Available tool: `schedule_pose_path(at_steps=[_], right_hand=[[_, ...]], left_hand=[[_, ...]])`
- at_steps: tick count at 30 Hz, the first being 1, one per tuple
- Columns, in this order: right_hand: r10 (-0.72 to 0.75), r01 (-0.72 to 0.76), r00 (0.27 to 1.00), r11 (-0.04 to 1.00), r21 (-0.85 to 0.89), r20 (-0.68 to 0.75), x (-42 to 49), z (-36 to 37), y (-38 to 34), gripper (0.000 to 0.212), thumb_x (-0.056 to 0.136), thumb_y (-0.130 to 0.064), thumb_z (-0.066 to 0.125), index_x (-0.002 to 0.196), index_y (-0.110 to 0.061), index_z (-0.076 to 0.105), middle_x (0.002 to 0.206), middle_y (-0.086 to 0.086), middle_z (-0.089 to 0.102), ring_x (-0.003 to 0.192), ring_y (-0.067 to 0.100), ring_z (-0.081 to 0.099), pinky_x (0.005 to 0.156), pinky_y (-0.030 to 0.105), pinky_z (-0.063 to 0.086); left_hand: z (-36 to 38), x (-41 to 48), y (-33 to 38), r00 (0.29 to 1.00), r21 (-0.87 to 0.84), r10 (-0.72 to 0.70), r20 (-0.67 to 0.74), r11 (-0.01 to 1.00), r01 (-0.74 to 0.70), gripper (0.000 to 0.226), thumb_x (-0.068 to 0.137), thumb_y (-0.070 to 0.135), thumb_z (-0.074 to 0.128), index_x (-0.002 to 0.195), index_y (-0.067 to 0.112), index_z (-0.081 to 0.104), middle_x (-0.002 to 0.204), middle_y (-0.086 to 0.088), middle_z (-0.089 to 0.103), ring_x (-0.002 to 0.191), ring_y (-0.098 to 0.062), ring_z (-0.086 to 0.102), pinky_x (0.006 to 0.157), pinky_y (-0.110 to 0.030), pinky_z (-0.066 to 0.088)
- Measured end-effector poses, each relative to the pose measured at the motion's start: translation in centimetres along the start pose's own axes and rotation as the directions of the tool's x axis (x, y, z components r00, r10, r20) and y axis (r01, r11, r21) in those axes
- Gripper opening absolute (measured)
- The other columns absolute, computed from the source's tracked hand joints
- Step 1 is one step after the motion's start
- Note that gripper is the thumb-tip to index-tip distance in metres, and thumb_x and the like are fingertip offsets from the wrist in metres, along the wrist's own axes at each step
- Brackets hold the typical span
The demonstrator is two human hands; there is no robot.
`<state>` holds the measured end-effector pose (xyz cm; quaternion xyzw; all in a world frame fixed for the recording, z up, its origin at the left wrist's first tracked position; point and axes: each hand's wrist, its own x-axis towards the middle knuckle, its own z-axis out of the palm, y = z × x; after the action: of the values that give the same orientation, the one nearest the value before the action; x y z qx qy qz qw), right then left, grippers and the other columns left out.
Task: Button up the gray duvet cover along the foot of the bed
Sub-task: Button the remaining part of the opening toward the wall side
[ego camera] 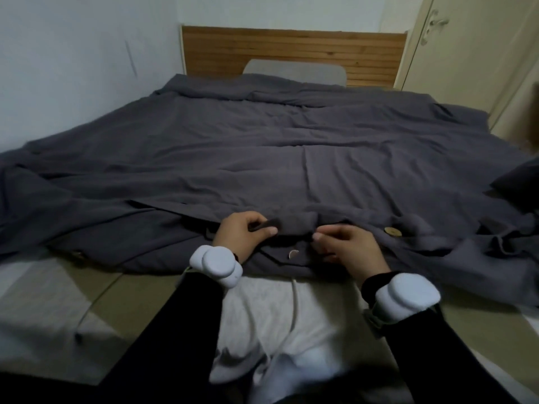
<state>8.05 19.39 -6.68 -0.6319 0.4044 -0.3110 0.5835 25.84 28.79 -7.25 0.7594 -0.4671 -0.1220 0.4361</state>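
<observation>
Wall (73, 68) and headboard (291, 53) stand far back. Gray cover (262, 158) lies lengthwise toward the headboard. Left hand (245, 231) pinches a fold of its flap. Right hand (347, 246) pinches the open hem (291, 230), which runs crosswise from hand to hand. A seemingly undone button (293, 253) lies between them, nearer the wrists. Next, probably: find its hole and push it through.

around the bed

a wooden slatted headboard (291, 48) stands at the far end, with a pale gray pillow (294, 72) leaning upright at its base. a plain pale wall (73, 68) runs along the left. on the right is a cream door (472, 71) with a lever handle (436, 23). a thin white cable (100, 295) trails across the olive bed sheet (140, 298) at the near left
</observation>
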Motion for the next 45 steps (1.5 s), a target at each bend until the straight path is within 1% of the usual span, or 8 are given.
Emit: schedule_pose_path(at_steps=[2, 6, 11, 19, 24, 27, 37, 45], right_hand=[[-0.194, 0.212, 0.977, 0.923, -0.32, 0.087, -0.9, 0.8, 0.4, 0.023, 0.077, -0.018, 0.075, 0.099, -0.012, 0.072, 0.08, -0.002, 0.069, 0.072, 0.01, 0.064, 0.06, 0.014, 0.051], [-0.254, 0.452, 0.892, 0.477, -0.753, 0.375, -2.2, 2.4, 1.4, 0.036, 0.077, -0.035, 0.071, 0.112, -0.026, 0.063, 0.114, -0.006, 0.055, 0.096, 0.015, 0.06, 0.079, 0.028, 0.048], [-0.299, 0.334, 0.939, 0.678, -0.654, 0.17, -1.7, 2.4, 1.6, 0.022, 0.092, -0.03, 0.055, 0.102, -0.015, 0.067, 0.105, 0.008, 0.064, 0.098, 0.026, 0.061, 0.084, 0.036, 0.048], [-0.248, 0.305, 0.951, 0.677, -0.669, 0.183, -2.0, 2.4, 1.5, 0.014, 0.079, -0.018, 0.07, 0.078, -0.02, 0.056, 0.087, 0.004, 0.068, 0.083, 0.021, 0.064, 0.076, 0.034, 0.052], [-0.202, 0.223, 0.975, 0.924, -0.311, 0.098, -2.1, 3.3, 0.2, 0.011, 0.082, -0.008, 0.068, 0.077, -0.014, 0.06, 0.07, 0.006, 0.068, 0.063, 0.016, 0.07, 0.058, 0.025, 0.056], [-0.142, 0.147, 0.988, 0.985, -0.086, 0.067, -2.0, 3.7, 0.1, 0.014, 0.082, -0.002, 0.067, 0.077, -0.014, 0.062, 0.072, 0.007, 0.068, 0.068, 0.021, 0.071, 0.067, 0.031, 0.058], [-0.041, 0.044, 0.999, 0.993, 0.112, -0.023, -1.5, 4.3, 0.5, 0.016, 0.078, 0.002, 0.069, 0.075, -0.012, 0.062, 0.069, 0.01, 0.069, 0.069, 0.025, 0.07, 0.068, 0.032, 0.057], [-0.083, 0.084, 0.994, 0.996, 0.018, -0.068, -1.3, 4.2, 1.0, 0.017, 0.077, 0.001, 0.066, 0.075, -0.016, 0.064, 0.076, 0.014, 0.072, 0.078, 0.028, 0.071, 0.077, 0.04, 0.058]], left_hand=[[0.6, 0.2, 0.1, 1.0, -0.021, -0.015, -0.005, 1.0, 0.015, 0.011, 0.076, 0.027, 0.071, 0.07, 0.02, 0.064, 0.069, -0.001, 0.065, 0.068, -0.008, 0.056, 0.067, -0.021, 0.041], [1.1, 0.2, 0.0, 0.998, -0.058, -0.055, -0.017, 0.997, 0.054, 0.017, 0.082, 0.025, 0.065, 0.075, 0.01, 0.064, 0.073, -0.009, 0.065, 0.071, -0.018, 0.058, 0.064, -0.025, 0.04], [1.0, -0.2, 0.0, 0.991, -0.169, -0.125, -0.057, 0.979, 0.113, 0.015, 0.084, 0.022, 0.063, 0.077, 0.009, 0.065, 0.07, -0.004, 0.063, 0.067, -0.014, 0.056, 0.062, -0.02, 0.037], [1.0, -0.6, 0.1, 0.993, -0.171, -0.111, -0.041, 0.98, 0.102, 0.015, 0.084, 0.022, 0.063, 0.079, 0.009, 0.066, 0.075, -0.009, 0.065, 0.071, -0.016, 0.058, 0.06, -0.019, 0.039], [1.1, -0.7, 1.0, 0.997, -0.187, -0.072, 0.014, 0.98, 0.073, 0.016, 0.086, 0.023, 0.06, 0.074, 0.012, 0.061, 0.07, -0.007, 0.061, 0.067, -0.015, 0.053, 0.064, -0.024, 0.041], [1.1, -0.8, 1.6, 0.998, -0.218, -0.043, 0.043, 0.974, 0.052, 0.018, 0.087, 0.022, 0.059, 0.07, 0.015, 0.057, 0.063, 0.0, 0.055, 0.059, -0.009, 0.049, 0.058, -0.015, 0.039], [0.9, -0.9, 2.3, 0.99, -0.346, -0.129, -0.05, 0.932, 0.104, 0.024, 0.092, 0.013, 0.048, 0.093, 0.006, 0.071, 0.085, -0.006, 0.067, 0.081, -0.013, 0.059, 0.066, -0.01, 0.044], [1.0, -1.3, 2.0, 0.994, -0.36, -0.102, 0.042, 0.926, 0.11, 0.014, 0.077, 0.0, 0.066, 0.09, 0.003, 0.07, 0.064, 0.002, 0.063, 0.048, 0.008, 0.056, 0.055, -0.004, 0.045]])
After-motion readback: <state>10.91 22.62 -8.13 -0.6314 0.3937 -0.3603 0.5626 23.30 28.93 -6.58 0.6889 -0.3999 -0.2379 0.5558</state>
